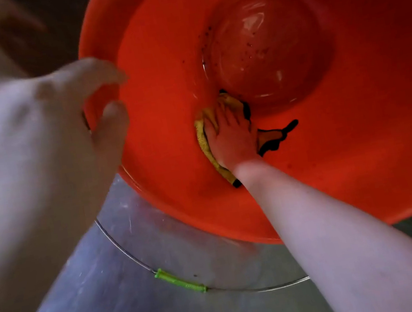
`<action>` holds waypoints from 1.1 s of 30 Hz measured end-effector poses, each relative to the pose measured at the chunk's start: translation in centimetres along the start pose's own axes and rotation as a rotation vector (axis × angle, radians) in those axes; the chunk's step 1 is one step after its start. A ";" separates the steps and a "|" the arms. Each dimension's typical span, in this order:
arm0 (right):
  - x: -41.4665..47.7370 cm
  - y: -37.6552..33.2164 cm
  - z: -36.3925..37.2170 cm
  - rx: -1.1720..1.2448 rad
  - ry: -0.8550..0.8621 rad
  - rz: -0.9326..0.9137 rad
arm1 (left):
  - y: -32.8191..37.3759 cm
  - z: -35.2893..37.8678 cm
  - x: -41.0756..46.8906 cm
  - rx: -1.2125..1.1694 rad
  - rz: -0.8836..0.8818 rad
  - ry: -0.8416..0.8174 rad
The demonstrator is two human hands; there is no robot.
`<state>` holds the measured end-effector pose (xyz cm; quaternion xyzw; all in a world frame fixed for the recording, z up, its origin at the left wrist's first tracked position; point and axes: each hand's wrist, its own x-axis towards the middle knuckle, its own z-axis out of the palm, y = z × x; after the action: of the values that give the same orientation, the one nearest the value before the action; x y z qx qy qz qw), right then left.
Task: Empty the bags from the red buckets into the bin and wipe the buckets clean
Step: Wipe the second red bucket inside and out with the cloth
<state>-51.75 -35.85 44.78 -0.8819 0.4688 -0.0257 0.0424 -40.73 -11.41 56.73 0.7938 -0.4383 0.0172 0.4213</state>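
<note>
Red bucket (336,161) tilted twd. person so right hand (232,138), fingers flat, presses yellow cloth (202,137) at 6 o'clock; left hand (31,130) at 9 o'clock rim, grip unclear.

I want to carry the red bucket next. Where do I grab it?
Probably the green grip midway along the wire handle, reached from the near side, below the tilted red bucket. It is out in the open there, and the sleeve is thicker than the bare wire.
</note>
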 end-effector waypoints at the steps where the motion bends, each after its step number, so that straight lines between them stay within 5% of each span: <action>1: -0.1 0.4 -0.1 -0.010 -0.011 -0.034 | -0.5 0.0 1.1 0.082 0.075 -0.007; 7: -0.6 3.0 -2.0 -0.183 -0.067 -0.190 | -1.3 0.8 2.8 0.215 0.267 0.029; 15: 0.4 4.6 -6.3 -0.443 -0.104 -0.024 | 0.7 3.4 0.0 0.033 0.083 0.206; 25: -3.9 3.4 -3.9 -0.310 -0.158 -0.014 | -0.9 7.4 -4.4 -0.087 -0.022 0.305; 30: -13.0 -2.1 -2.1 -0.023 -0.044 -0.289 | -1.4 10.2 -7.5 -0.168 -0.202 0.314; 33: -12.7 -1.4 -1.9 -0.140 -0.078 -0.319 | -2.3 11.9 -9.1 -0.254 -0.318 0.285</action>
<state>-57.81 -24.67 46.78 -0.9462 0.3217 0.0347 -0.0056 -48.80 -12.72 43.97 0.7830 -0.2427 0.0073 0.5727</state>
